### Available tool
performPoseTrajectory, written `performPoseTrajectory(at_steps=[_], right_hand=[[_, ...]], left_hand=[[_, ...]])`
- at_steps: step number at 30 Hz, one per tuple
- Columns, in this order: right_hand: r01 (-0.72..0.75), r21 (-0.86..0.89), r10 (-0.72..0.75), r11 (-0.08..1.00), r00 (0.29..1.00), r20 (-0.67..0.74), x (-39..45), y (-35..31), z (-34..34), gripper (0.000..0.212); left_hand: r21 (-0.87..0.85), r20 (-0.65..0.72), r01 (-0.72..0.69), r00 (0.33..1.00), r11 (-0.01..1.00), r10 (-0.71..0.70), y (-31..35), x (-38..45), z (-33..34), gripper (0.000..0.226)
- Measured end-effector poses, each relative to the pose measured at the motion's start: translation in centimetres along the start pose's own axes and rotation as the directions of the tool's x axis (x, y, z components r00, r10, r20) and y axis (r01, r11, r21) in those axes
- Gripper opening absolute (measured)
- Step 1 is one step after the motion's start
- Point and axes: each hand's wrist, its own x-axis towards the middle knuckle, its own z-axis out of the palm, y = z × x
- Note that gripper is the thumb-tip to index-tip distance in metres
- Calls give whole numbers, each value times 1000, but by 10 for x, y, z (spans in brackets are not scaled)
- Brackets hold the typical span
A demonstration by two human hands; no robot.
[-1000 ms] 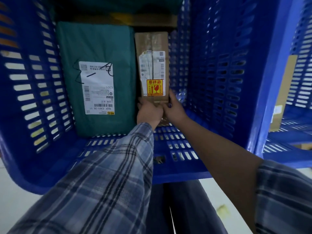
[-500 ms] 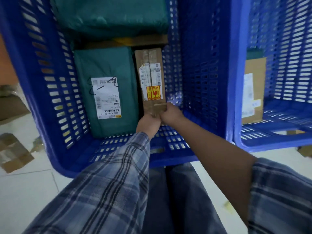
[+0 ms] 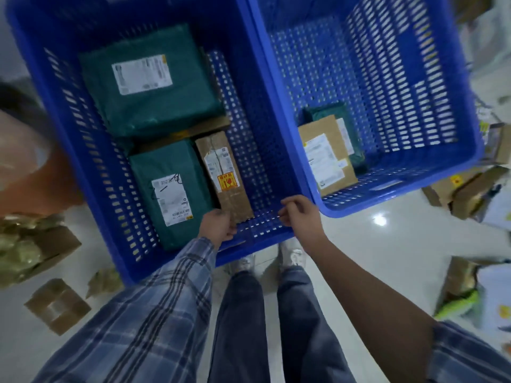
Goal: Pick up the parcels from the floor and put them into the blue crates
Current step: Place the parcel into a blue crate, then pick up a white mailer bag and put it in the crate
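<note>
While left hand (image 3: 218, 226) curls at near end of brown box (image 3: 222, 175), pinch unclear, likely seating it flush beside green parcel (image 3: 172, 194). Right hand (image 3: 300, 217) loose, holding nothing, frame centre. Box lies inside left crate (image 3: 69, 128). Floor parcel (image 3: 56, 305) lower left waits.

The left half of the left crate (image 3: 91, 172) is filled by two green parcels (image 3: 149, 81) and a narrow brown box (image 3: 224, 175); bare mesh is left only along its right wall. In the right crate (image 3: 409, 167), only the near left corner is occupied (a brown box (image 3: 326, 156) over a green bag); the remainder is left open.
</note>
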Motion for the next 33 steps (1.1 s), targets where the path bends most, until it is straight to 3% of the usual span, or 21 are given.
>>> performPoseTrajectory(at_steps=[5,12,18,23,27,33], right_hand=[[-6,134,38,991,969,-243,-21,21,-56,19],[-189,285,271,940,920,-283,-22,84,-151,15],[-261,422,397,868,875,-275,-36,144,-246,13],[-286,541,483,791,835,-265,-47,183,-326,13],[-301,612,536,731,809,-242,-56,206,-382,13],[-334,669,600,664,772,-210,-55,242,-444,11]], left_hand=[[-24,-60,-248,967,969,246,21,-34,56,20],[167,27,-405,913,899,407,27,-50,163,35],[368,38,-331,939,869,341,-2,-72,246,32],[599,129,-264,963,755,234,-14,-96,316,28],[671,145,-214,977,710,158,-12,-115,384,28],[678,280,-348,937,647,211,0,-135,497,20]])
